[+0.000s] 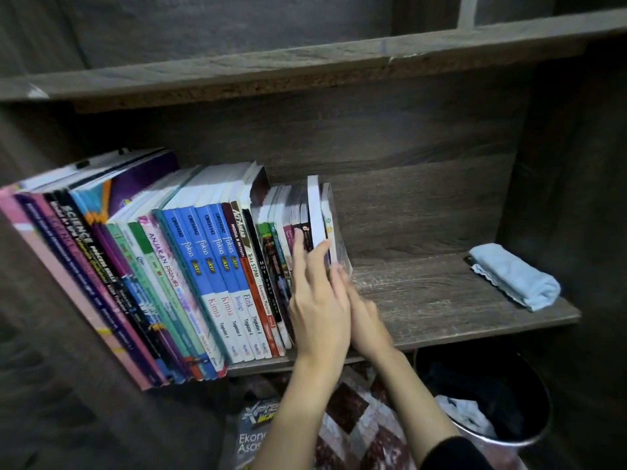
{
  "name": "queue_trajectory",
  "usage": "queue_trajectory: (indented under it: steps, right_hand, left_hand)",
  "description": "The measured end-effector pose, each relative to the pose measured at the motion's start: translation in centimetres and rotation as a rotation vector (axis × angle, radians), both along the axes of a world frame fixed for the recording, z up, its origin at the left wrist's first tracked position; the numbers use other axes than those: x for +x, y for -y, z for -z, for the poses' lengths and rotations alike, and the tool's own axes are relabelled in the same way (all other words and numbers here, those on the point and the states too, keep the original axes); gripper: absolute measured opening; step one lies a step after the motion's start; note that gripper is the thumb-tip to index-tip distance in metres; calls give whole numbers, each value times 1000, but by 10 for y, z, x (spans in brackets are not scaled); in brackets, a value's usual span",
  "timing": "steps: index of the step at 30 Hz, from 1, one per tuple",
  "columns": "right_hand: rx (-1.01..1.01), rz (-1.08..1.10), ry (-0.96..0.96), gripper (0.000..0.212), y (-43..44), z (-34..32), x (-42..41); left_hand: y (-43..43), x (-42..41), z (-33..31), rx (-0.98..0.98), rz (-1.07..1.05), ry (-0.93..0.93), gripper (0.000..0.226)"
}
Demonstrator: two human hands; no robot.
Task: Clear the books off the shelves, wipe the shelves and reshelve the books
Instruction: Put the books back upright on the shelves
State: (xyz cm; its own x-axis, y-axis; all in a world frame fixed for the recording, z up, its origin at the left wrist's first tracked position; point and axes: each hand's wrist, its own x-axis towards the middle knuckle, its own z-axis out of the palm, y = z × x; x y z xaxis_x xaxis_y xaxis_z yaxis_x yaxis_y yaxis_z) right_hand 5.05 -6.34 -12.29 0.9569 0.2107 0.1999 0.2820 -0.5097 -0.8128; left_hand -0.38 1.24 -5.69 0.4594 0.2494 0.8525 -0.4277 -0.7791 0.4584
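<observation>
Fingers [298, 240] of your left hand [319, 300] are pressing, spread, on the small books [315, 212] ending the row on the shelf [441, 300], while your right hand [368, 320], grip too blurred to tell, is bracing the last one, which is leaning and risking toppling sideways once released.

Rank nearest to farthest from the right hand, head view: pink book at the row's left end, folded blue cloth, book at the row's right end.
1. End book, at the right end of the row; the right hand has its fingers against it.
2. Folded light blue cloth, at the right end of the same shelf.
3. Pink book, at the far left end of the row.
</observation>
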Motion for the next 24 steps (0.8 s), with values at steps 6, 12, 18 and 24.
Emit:
queue_trajectory:
  steps: [6,12,18,24]
  right_hand:
    - [-43,17,9,54,-6,3,0]
    - [-103,101,95,63,-6,10,4]
    - [2,95,65,52,-10,8,-2]
    - [23,74,40,67,-9,-7,-14]
  left_hand:
    - [-2,-3,-2,-114,79,-18,32]
    - [-12,-8,-5,-75,31,52,30]
    - [-6,-17,6,-230,18,-353,70]
    - [-3,-15,9,-159,-76,-405,72]
